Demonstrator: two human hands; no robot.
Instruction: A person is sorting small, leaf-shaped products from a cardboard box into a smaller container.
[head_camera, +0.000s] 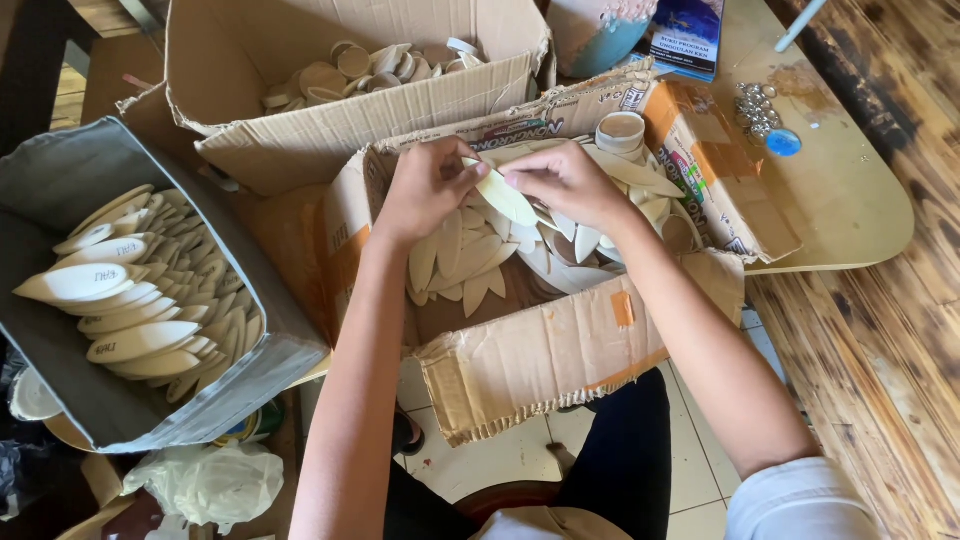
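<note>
Both hands meet over the torn brown cardboard box (560, 350) in the middle, sharing one pale leaf-shaped wooden piece (505, 197). The left hand (428, 188) pinches its upper end between thumb and fingertips, and the right hand (565, 182) closes its fingers on the other edge, though how firmly is hard to judge from above. Below them lies a loose heap of similar wooden pieces (470, 262). A grey fabric bin (70, 170) of stacked leaf shapes stands well apart at the left, and a second open cardboard box of round wooden discs (360, 68) sits behind.
</note>
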